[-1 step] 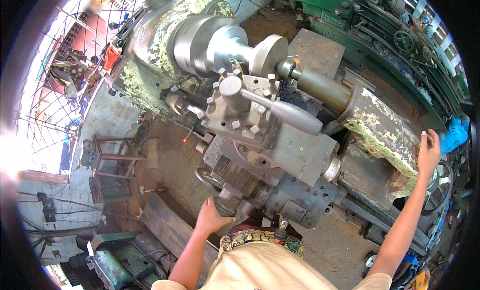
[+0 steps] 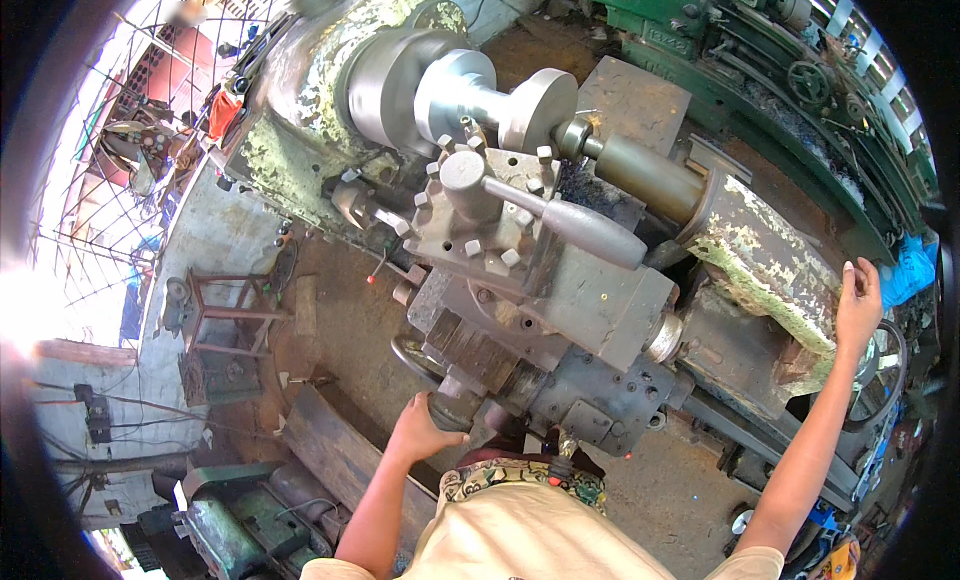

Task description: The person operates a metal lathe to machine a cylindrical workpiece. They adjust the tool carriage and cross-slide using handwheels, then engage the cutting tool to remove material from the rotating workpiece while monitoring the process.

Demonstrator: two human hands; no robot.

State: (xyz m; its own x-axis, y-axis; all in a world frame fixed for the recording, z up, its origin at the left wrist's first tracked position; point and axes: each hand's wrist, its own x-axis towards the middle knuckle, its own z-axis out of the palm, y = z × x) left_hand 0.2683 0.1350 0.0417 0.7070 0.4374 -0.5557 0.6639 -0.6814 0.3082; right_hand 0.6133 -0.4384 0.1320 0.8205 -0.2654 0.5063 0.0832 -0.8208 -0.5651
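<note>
Behind stands a green machine (image 2: 660,65). The lathe (image 2: 610,305) holds the shiny metal piece (image 2: 484,102). The left hand (image 2: 422,432) is at a wheel (image 2: 453,412); its grip I cannot tell. The right hand (image 2: 858,305), fingers apart, is at the painted block (image 2: 765,265).

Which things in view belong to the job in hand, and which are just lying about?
Seemingly in the job:
chuck
flanged metal workpiece
tool post
tailstock, right hand at its outer end
handwheel, left hand beside it

Seemingly just about:
crumpled blue plastic beyond the right hand
orange cloth, upper left
green machine, upper right
</note>
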